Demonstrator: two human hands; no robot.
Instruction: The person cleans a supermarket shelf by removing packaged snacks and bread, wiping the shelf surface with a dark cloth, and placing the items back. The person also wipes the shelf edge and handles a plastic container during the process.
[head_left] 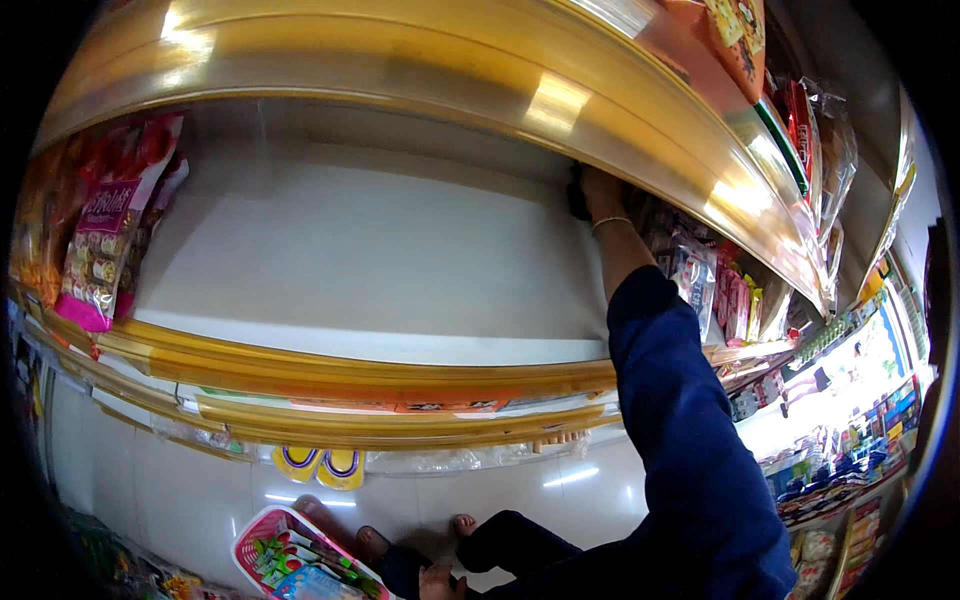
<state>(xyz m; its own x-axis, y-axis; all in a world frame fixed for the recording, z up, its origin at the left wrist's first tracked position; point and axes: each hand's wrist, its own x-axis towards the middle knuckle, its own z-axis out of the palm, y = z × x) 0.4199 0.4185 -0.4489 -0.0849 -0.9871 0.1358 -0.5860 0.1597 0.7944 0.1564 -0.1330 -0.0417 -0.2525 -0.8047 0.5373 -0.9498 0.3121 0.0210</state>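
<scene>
Right hand (pixel 600 190) is up at the back of the white shelf (pixel 380 260), arm in a dark blue sleeve (pixel 670 400), thin bracelet (pixel 610 222) on the wrist. The hand sits on a small dark item (pixel 577 195) right under the gold edge of the shelf above (pixel 480 70). Fingers are hidden behind that edge and the item, so I cannot tell if they are clamped or apart.

Just right of the hand: snack packets (pixel 700 270) stacked on the same shelf, touching or nearly touching the forearm. Far left end of the shelf: a pink and red bag of sweets (pixel 100 240) standing upright, well apart from the hand. Middle of the shelf is bare white.

Left hand (pixel 440 582) is low, at the bottom edge near the person's knee, fingers loosely together, holding nothing that I can see. Beside it on the floor (pixel 180 490): a pink basket (pixel 262 545) with colourful packs inside. Two yellow tags (pixel 320 465) hang under the lower shelf rail.
</scene>
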